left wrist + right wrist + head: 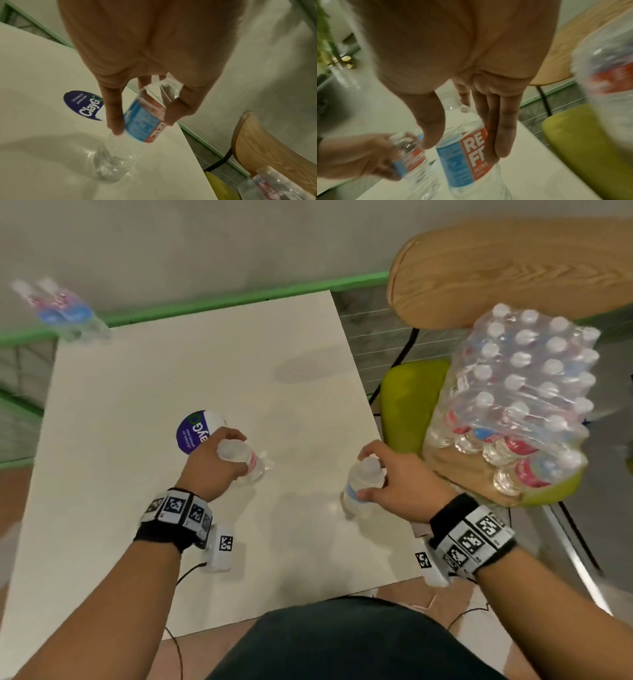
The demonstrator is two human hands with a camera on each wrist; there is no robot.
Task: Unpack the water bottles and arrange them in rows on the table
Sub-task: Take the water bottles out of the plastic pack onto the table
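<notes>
White square table point(144, 392) against a pale wall, green rail behind, round purple sticker point(191, 433) near its middle. Left hand point(212, 460) just beside the sticker, fingers and thumb wrapped round the upper part of a clear water bottle point(250, 462) with a blue and red label, bottle tilted, base close to the tabletop; contact with the table unclear. Right hand point(394, 474) right of the sticker, near the table's right edge, clamped round the shoulder of a second bottle point(359, 487), roughly upright over the surface. Two more bottles point(65, 309), blurred, standing together at the far left corner of the table. Beyond the table's right edge, shrink-wrapped pack of bottles point(520, 395) on a yellow-green chair seat point(407, 405), wooden chair back point(513, 265) behind it. Marker bands on both wrists.
</notes>
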